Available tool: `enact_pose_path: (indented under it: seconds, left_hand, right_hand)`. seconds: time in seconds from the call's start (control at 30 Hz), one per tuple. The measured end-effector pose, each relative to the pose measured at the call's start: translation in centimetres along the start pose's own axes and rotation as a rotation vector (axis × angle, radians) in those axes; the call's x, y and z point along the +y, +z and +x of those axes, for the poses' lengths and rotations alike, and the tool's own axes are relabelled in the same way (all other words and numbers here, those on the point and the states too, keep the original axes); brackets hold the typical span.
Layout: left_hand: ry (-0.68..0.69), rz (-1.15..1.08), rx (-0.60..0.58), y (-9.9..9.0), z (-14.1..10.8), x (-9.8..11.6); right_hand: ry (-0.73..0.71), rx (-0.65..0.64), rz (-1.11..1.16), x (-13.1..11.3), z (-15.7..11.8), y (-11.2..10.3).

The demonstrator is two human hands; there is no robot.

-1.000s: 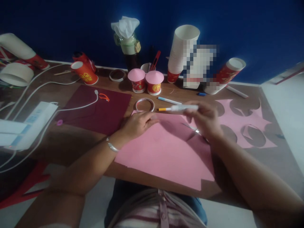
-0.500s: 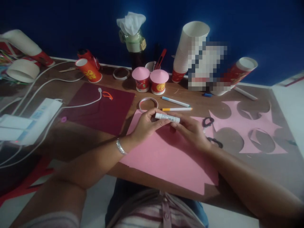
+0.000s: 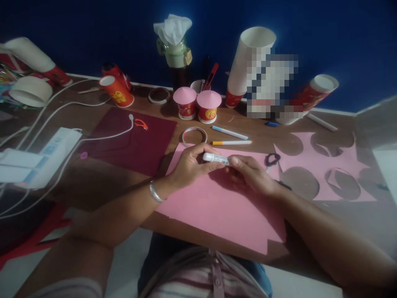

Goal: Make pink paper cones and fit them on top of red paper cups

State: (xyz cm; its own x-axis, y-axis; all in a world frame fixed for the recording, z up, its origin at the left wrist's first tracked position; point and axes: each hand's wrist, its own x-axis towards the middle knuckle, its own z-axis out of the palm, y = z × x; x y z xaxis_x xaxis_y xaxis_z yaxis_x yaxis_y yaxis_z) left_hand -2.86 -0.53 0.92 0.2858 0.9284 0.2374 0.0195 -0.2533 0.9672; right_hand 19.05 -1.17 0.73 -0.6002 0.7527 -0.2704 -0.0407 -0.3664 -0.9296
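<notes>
A white glue stick [image 3: 216, 158] with small print on it is held level over the pink paper [image 3: 198, 207]. The fingers and thumb of my left hand [image 3: 194, 163] grip its left part. My right hand [image 3: 252, 171] pinches the right end, hiding it with the thumb and fingers. Black-handled scissors [image 3: 273, 160] lie just beyond my right hand, partly covered by it. Past my hands are a blue-capped marker [image 3: 230, 133], a yellow-capped marker [image 3: 232, 142] and a roll of tape [image 3: 194, 135].
Two red cups with pink cone tops [image 3: 209, 99] stand behind the markers. Pink paper with round cut-outs [image 3: 333, 165] lies right. Dark red paper [image 3: 133, 145], white cables and a power strip [image 3: 51, 159] are left. Stacked paper cups [image 3: 252, 62] stand by the blue wall.
My right thumb and fingers have moved further over the right end of the glue stick, covering it. The stick now slants down slightly more to the right. The view has shifted slightly.
</notes>
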Motion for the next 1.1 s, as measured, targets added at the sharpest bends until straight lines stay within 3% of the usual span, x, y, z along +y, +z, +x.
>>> enact_pose_path:
  seconds: [0.13,0.33,0.53,0.63,0.77,0.9,1.1]
  left_hand:
    - [0.028,0.020,-0.022,-0.1,0.0,0.0]
    - [0.071,0.086,0.021,0.0,0.1,0.0]
    - [0.108,0.155,0.024,0.0,-0.1,-0.1]
    - [0.089,0.201,0.032,0.0,-0.1,-0.4]
    - [0.135,0.407,0.039,-0.7,0.0,-0.7]
    - [0.294,0.667,-0.080,-2.0,0.1,-1.2]
    - [0.364,0.986,-0.366,-2.8,-0.2,-1.9]
  right_hand:
    - [0.038,-0.060,0.102,-0.1,0.1,-0.1]
    - [-0.018,0.033,0.064,-0.6,0.2,0.2]
    - [-0.049,0.045,0.090,-0.2,0.2,0.7]
    - [-0.124,0.149,0.038,-0.6,0.3,0.6]
    - [-0.354,0.440,-0.037,-2.2,0.0,-0.3]
    - [-0.537,0.609,-0.275,-3.4,-0.9,-1.0]
    - [-0.546,0.534,-0.704,-3.1,-2.4,0.4]
